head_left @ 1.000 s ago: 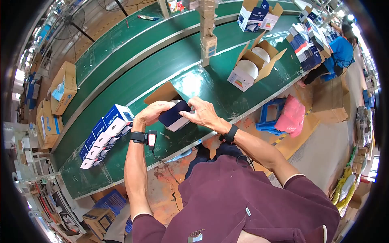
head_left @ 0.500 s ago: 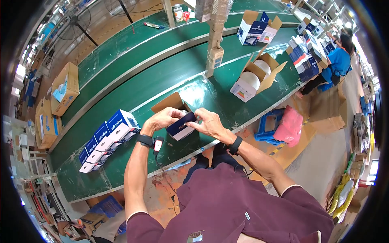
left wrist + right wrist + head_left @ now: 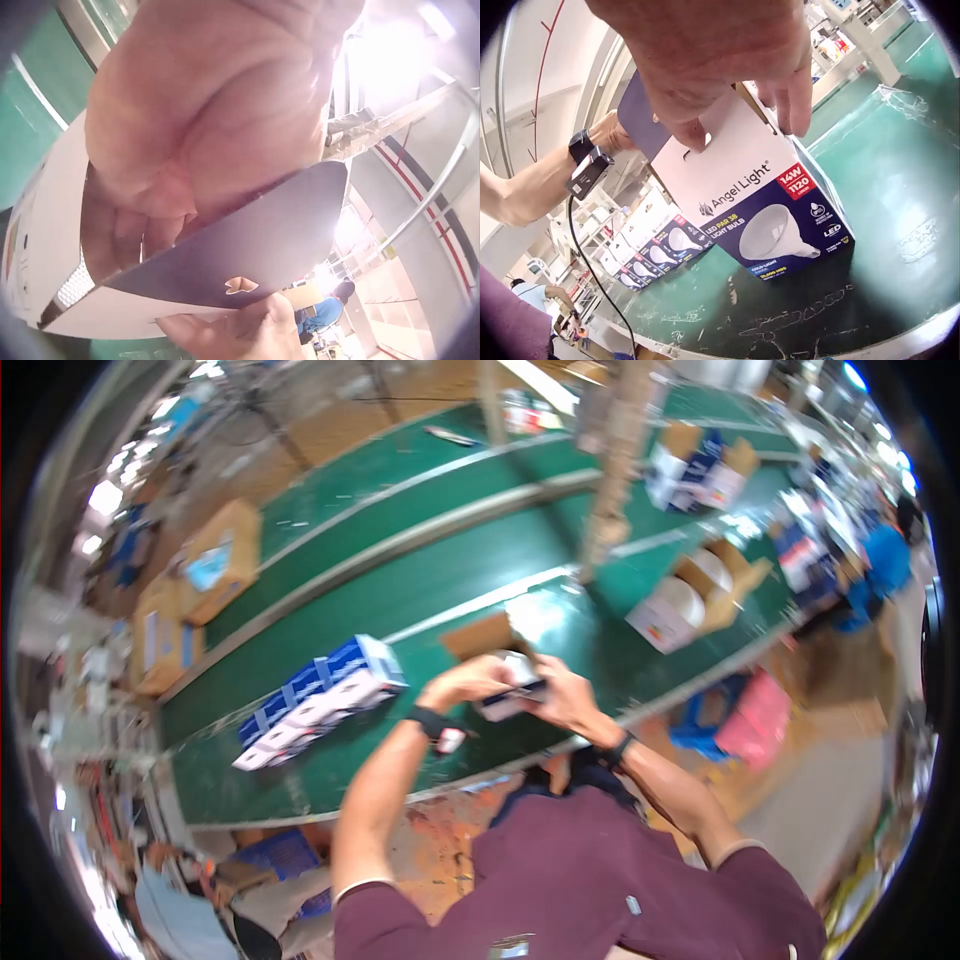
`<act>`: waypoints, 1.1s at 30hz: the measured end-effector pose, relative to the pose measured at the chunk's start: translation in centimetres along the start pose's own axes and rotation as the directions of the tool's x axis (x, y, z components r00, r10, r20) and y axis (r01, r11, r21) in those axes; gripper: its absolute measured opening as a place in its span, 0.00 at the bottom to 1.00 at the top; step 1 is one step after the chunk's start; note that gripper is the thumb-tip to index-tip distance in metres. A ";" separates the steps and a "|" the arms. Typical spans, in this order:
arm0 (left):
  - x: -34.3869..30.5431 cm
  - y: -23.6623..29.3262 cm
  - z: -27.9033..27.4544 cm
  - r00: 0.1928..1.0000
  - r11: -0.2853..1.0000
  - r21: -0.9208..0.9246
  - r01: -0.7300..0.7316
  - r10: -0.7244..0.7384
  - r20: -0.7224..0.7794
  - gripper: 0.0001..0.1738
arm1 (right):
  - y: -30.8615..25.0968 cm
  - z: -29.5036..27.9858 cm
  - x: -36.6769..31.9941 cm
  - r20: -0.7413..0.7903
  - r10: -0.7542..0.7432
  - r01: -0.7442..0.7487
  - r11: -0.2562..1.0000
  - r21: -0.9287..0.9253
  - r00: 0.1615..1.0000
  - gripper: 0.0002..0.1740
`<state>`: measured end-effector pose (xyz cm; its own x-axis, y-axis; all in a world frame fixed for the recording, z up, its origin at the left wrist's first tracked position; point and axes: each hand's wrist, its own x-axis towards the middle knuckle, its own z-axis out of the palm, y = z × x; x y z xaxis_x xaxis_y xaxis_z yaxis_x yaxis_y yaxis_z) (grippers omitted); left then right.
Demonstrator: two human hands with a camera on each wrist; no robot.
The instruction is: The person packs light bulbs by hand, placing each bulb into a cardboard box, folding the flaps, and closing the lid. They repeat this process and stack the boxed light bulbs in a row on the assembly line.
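A printed light bulb box [image 3: 757,202] stands on the green bench, its top open and a dark flap [image 3: 247,247] raised. My left hand [image 3: 468,682] is at the box's left side; the left wrist view shows its fingers [image 3: 161,229] bent down inside the opening, their ends hidden. My right hand [image 3: 570,698] grips the box wall: in the right wrist view the thumb [image 3: 690,135] presses near the hanging hole and the other fingers [image 3: 793,105] lie over the far edge. A brown cardboard flap [image 3: 478,636] stands up behind the box.
A row of similar boxes [image 3: 325,690] stands left on the green bench [image 3: 430,760]. An open carton with white round bulbs [image 3: 665,622] is to the right, near a post [image 3: 608,510]. A pink bundle [image 3: 752,718] rests on a blue stool. Another person [image 3: 885,565] is at far right.
The head view has shifted, so the bench scene sits lower and further right. My left fingers have gone into the box opening, and the dark flap has tilted. My right hand keeps hold of the box.
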<state>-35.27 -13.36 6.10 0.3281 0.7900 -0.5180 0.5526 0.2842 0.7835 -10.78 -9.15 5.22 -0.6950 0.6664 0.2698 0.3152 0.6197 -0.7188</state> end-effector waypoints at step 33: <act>-6.1 1.3 10.2 0.650 0.689 0.693 0.213 0.430 -0.627 0.48 | -3.2 -1.8 2.9 0.379 -0.478 0.598 0.729 -0.333 0.793 0.41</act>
<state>-28.80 -23.36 6.76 -0.0292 0.9761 0.2155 0.9814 -0.0129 0.1914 -12.64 -8.45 9.41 -0.9464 0.0752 0.3141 0.0290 0.9884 -0.1491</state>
